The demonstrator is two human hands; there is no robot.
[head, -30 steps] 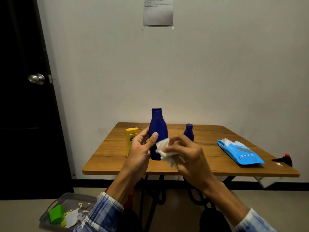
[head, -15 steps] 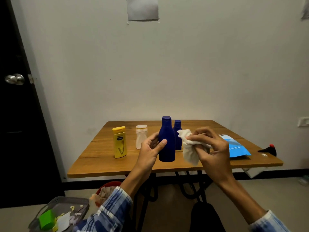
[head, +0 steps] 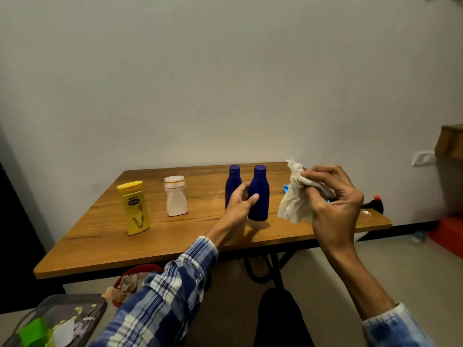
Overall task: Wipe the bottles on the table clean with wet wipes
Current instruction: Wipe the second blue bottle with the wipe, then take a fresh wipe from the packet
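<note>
A plain, pale grey-white wall (head: 225, 83) fills the back of the room under dim, even light, with a black skirting strip (head: 413, 227) along its foot. The wooden bench (head: 175, 241) stands close to it on black metal legs (head: 273, 266). The floor (head: 413, 271) is pale and smooth. A dark door (head: 17, 246) edges the left side. On the right, a white switch plate (head: 423, 158) sits on the wall beside a wooden cabinet (head: 451, 141), which is only partly in view.
</note>
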